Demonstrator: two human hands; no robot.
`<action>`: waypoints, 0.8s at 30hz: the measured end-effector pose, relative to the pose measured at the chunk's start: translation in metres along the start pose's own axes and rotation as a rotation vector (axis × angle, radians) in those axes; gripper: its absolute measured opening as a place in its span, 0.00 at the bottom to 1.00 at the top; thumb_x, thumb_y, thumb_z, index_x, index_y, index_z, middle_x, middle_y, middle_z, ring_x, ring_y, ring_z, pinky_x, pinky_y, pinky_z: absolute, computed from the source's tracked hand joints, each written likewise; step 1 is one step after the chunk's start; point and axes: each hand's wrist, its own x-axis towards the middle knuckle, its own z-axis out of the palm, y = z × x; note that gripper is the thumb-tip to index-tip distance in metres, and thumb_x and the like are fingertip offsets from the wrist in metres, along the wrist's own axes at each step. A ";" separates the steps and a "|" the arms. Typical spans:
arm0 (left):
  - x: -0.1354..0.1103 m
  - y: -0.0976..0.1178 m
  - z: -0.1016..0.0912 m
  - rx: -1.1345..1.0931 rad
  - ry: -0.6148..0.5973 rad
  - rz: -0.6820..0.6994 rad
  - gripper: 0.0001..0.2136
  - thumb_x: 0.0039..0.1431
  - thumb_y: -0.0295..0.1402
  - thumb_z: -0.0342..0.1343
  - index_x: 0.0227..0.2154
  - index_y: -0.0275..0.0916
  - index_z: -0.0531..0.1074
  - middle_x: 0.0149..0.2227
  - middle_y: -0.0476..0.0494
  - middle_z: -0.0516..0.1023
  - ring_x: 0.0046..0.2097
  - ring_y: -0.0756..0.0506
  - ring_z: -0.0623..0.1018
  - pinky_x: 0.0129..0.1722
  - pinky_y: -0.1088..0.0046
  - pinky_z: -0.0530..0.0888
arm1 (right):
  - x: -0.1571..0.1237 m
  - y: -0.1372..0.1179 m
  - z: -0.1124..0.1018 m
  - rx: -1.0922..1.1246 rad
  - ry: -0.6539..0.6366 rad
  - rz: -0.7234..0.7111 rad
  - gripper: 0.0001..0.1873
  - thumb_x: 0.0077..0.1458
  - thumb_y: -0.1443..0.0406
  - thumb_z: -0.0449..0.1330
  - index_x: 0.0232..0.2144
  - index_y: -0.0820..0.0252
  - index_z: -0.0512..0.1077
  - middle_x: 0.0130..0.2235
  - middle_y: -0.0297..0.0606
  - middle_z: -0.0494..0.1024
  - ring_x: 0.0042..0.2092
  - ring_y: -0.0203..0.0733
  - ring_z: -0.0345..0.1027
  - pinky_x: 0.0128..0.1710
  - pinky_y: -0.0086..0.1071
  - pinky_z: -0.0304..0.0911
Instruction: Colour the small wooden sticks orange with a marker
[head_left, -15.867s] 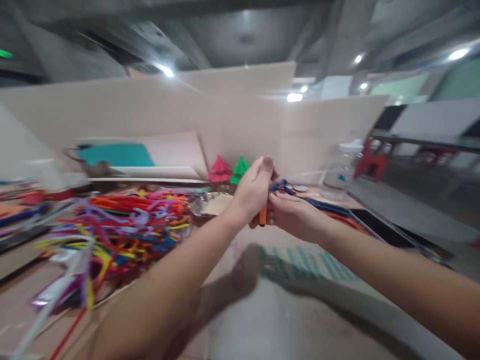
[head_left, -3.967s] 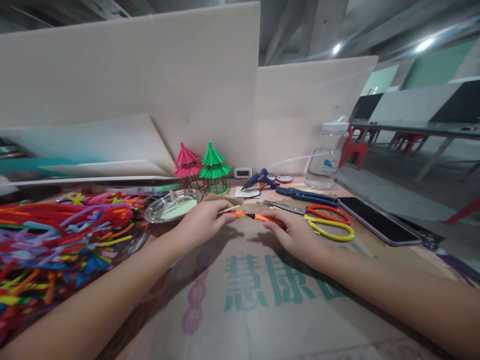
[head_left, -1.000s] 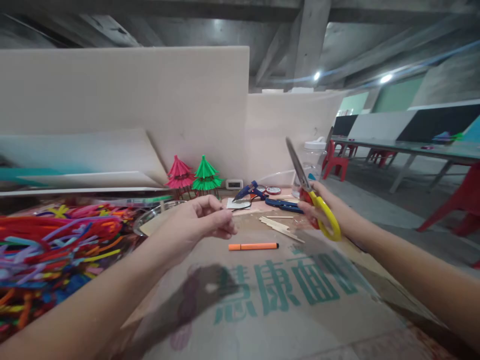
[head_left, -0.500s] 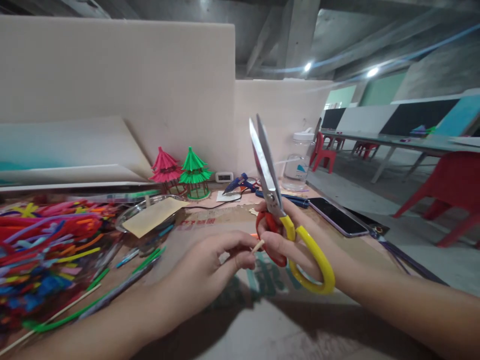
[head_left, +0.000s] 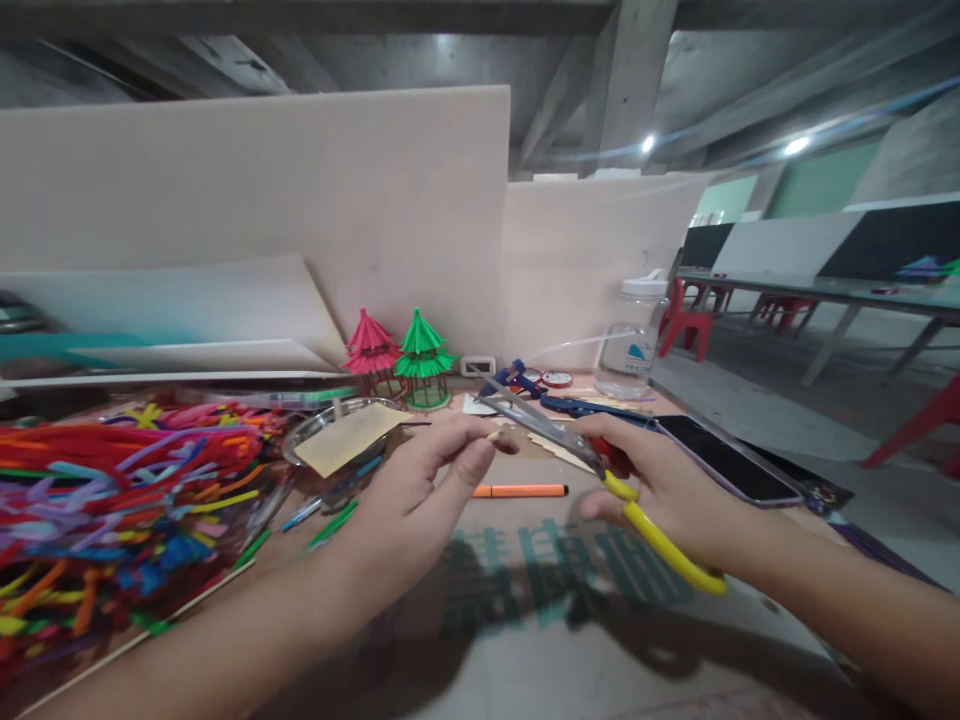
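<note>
My left hand (head_left: 431, 485) pinches a short, thin wooden stick (head_left: 495, 435) between thumb and forefinger; most of it is hidden by the fingers. My right hand (head_left: 664, 475) grips scissors (head_left: 621, 488) with one yellow and one red handle. Their blades point up and to the left, slightly apart, passing just beside the stick's end; I cannot tell whether they touch it. An orange pen (head_left: 525, 491) lies between the hands on a cardboard sheet (head_left: 517, 640) with green printing.
Pipe cleaners (head_left: 135, 490) are piled at the left. A metal tray (head_left: 296, 450) bears yellowish paper. Behind stand a red pagoda model (head_left: 373, 350) and a green one (head_left: 425, 350), a blue glue gun (head_left: 517, 376) and a clear bottle (head_left: 630, 345). A phone (head_left: 727, 460) lies right.
The scissors have tipped from upright to slanting left, their blades lowered towards the stick. My hands have moved apart, baring the orange pen. The view has shifted left and up.
</note>
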 end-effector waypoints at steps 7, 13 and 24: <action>0.003 0.003 0.001 -0.003 0.019 0.094 0.10 0.70 0.36 0.52 0.38 0.43 0.78 0.34 0.49 0.77 0.36 0.47 0.73 0.46 0.70 0.72 | -0.003 -0.010 0.001 -0.008 -0.034 -0.117 0.33 0.53 0.45 0.66 0.57 0.50 0.70 0.38 0.37 0.75 0.35 0.43 0.65 0.35 0.34 0.62; 0.001 0.004 0.002 -0.013 0.027 0.080 0.10 0.68 0.36 0.53 0.34 0.43 0.79 0.32 0.48 0.77 0.35 0.46 0.75 0.46 0.66 0.73 | -0.006 -0.014 0.002 -0.074 -0.018 -0.158 0.31 0.56 0.43 0.63 0.55 0.53 0.71 0.36 0.37 0.73 0.35 0.43 0.65 0.35 0.35 0.62; -0.005 0.002 0.004 0.045 0.082 0.097 0.10 0.67 0.34 0.54 0.30 0.43 0.76 0.28 0.50 0.74 0.32 0.48 0.72 0.41 0.71 0.73 | -0.008 -0.012 0.004 -0.071 -0.030 -0.150 0.32 0.53 0.46 0.67 0.56 0.51 0.71 0.43 0.41 0.77 0.43 0.49 0.69 0.41 0.39 0.65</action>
